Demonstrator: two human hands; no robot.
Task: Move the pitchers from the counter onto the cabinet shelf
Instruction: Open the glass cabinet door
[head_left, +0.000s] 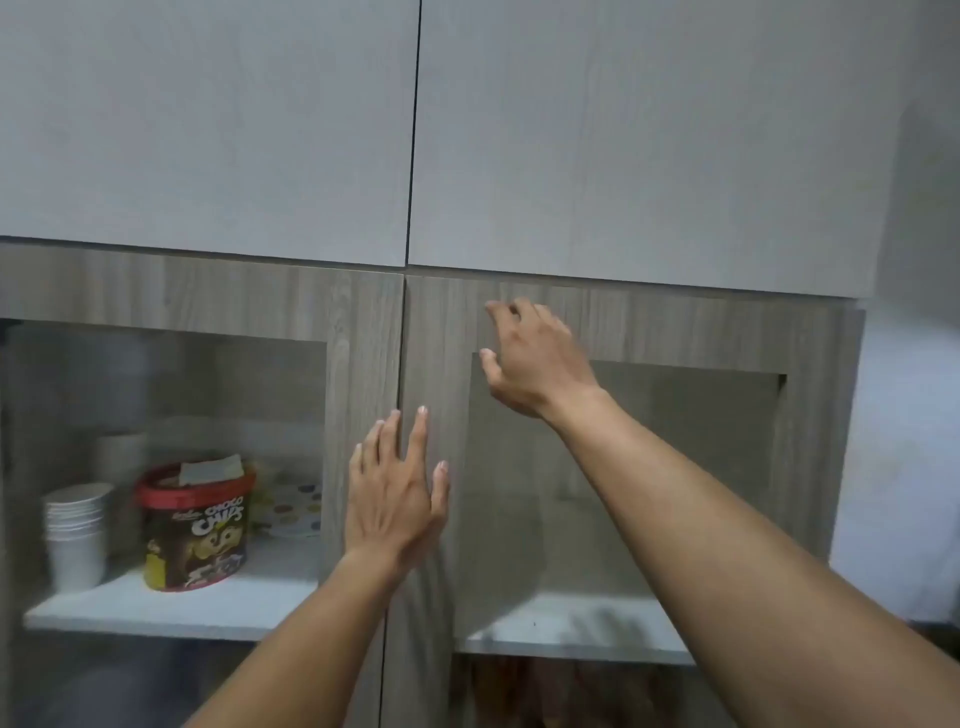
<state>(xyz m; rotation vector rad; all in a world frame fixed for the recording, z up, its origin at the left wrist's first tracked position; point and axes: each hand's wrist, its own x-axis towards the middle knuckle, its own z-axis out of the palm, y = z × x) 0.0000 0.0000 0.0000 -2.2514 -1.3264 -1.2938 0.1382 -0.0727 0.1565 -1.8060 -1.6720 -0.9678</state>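
Note:
No pitcher and no counter are in view. Two wood-grain cabinet doors with glass panes fill the lower half; both are closed. My left hand (397, 493) lies flat with spread fingers on the inner stile of the right door (431, 364), beside the seam between the doors. My right hand (535, 358) is raised with curled fingers against the top rail of the same door, holding nothing. Behind the right pane a white shelf (571, 623) shows with nothing visible on it.
Behind the left door (358, 332) a white shelf (171, 608) carries a stack of paper cups (75, 535), a red-lidded Choco Chips tub (195, 530) and a dotted box (293, 504). Two pale upper doors (623, 145) hang above. A white wall (904, 441) stands right.

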